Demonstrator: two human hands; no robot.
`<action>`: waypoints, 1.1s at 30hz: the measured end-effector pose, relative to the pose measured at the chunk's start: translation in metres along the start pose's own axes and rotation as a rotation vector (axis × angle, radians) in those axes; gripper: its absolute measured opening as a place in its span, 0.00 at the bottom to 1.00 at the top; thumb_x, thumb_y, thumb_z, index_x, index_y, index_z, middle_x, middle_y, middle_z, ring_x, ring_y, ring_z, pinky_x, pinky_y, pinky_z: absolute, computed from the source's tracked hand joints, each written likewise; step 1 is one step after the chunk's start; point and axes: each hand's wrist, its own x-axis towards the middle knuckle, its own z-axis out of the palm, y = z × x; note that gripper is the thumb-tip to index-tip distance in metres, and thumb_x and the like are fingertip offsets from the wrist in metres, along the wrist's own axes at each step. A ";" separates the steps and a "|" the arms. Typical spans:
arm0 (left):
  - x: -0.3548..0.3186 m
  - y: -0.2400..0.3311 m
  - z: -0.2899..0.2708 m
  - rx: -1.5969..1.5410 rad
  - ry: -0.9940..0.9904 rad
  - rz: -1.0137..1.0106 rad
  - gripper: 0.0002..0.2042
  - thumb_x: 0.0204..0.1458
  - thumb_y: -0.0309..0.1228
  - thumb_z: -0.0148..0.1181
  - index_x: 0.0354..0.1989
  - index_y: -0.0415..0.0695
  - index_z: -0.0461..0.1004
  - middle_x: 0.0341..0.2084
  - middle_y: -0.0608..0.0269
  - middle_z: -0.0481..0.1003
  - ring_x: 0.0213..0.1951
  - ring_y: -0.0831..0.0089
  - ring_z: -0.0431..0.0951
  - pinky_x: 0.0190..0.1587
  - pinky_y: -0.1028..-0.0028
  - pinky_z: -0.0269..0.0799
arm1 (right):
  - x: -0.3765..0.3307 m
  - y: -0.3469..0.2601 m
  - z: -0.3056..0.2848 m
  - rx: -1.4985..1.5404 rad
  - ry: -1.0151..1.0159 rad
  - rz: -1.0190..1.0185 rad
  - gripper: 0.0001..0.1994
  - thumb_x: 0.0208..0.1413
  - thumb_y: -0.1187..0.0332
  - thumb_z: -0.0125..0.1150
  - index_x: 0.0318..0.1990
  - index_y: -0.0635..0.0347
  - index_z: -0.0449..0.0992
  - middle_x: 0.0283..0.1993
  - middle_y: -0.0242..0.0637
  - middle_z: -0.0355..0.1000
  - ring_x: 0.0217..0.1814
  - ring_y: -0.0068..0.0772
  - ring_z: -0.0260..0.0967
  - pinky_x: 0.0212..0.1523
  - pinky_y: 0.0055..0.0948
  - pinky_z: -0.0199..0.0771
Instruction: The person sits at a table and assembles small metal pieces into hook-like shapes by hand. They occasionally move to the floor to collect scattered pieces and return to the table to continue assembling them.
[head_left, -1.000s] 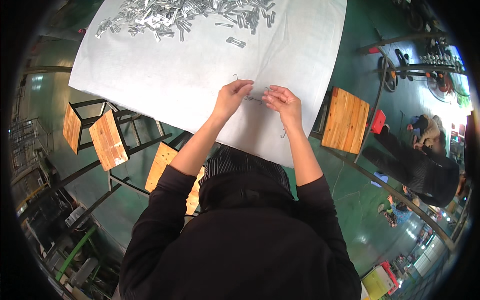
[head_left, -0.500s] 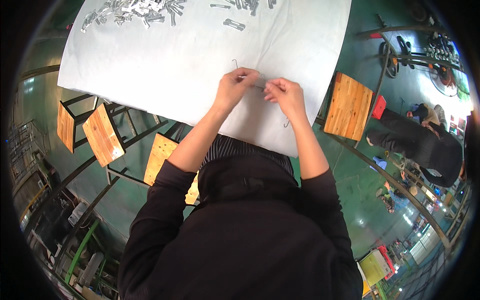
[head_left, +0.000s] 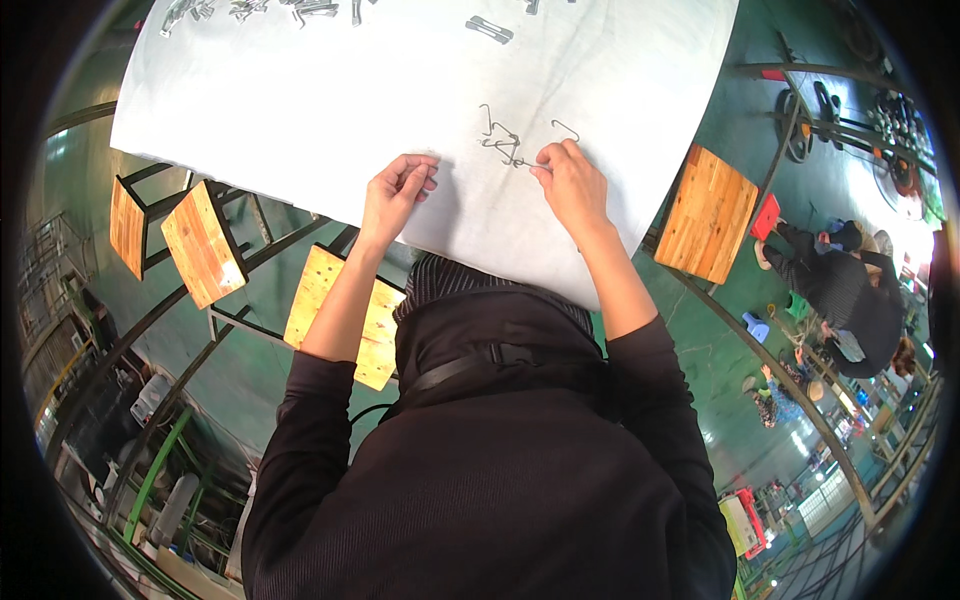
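nearest in my head view: the black top (head_left: pixel 520 470). next, i read the left grip (head_left: pixel 395 197) near the close edge of the white desk (head_left: pixel 290 120), fingers curled toward the thumb; i cannot tell whether anything is inside. right grip (head_left: pixel 574 187): thumb and forefinger pinched on one end of the tangled wire hooks (head_left: pixel 507 146), located ahead, between both grips. a curved hook (head_left: pixel 568 127) shows just beyond its knuckles. farther: flat metal clip (head_left: pixel 489 29). farthest: loose metal clips (head_left: pixel 314 9), upper left.
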 end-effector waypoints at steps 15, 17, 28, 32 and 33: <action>0.010 0.010 -0.003 -0.032 0.014 -0.086 0.10 0.59 0.30 0.47 0.42 0.40 0.73 0.32 0.65 0.74 0.28 0.80 0.76 0.28 0.82 0.67 | 0.046 -0.038 0.002 0.045 0.031 0.051 0.07 0.49 0.67 0.60 0.35 0.56 0.74 0.39 0.34 0.68 0.40 0.38 0.71 0.37 0.37 0.72; 0.010 0.010 -0.003 -0.044 0.012 -0.088 0.10 0.58 0.30 0.48 0.42 0.40 0.73 0.32 0.64 0.74 0.28 0.79 0.76 0.28 0.82 0.69 | 0.058 -0.057 0.008 0.008 0.031 0.107 0.07 0.50 0.66 0.60 0.35 0.56 0.74 0.40 0.34 0.69 0.40 0.37 0.71 0.37 0.37 0.72; 0.016 0.047 0.034 -0.072 -0.041 -0.128 0.11 0.58 0.32 0.48 0.42 0.40 0.75 0.31 0.65 0.76 0.34 0.79 0.74 0.38 0.78 0.69 | 0.063 -0.048 0.010 0.325 0.008 0.209 0.07 0.52 0.65 0.58 0.35 0.58 0.74 0.39 0.37 0.71 0.40 0.39 0.71 0.39 0.38 0.70; 0.021 0.048 0.039 0.015 -0.012 -0.150 0.11 0.57 0.31 0.48 0.42 0.42 0.75 0.31 0.66 0.75 0.33 0.80 0.74 0.37 0.78 0.68 | 0.066 -0.067 0.013 -0.059 -0.053 0.097 0.07 0.51 0.66 0.58 0.35 0.58 0.74 0.40 0.40 0.70 0.41 0.40 0.71 0.40 0.38 0.70; 0.021 0.049 0.039 0.044 -0.001 -0.155 0.11 0.57 0.31 0.48 0.42 0.42 0.75 0.31 0.66 0.75 0.33 0.80 0.74 0.37 0.78 0.68 | 0.068 -0.071 0.019 -0.157 -0.082 0.050 0.08 0.50 0.66 0.59 0.35 0.59 0.74 0.40 0.41 0.70 0.41 0.40 0.71 0.40 0.38 0.71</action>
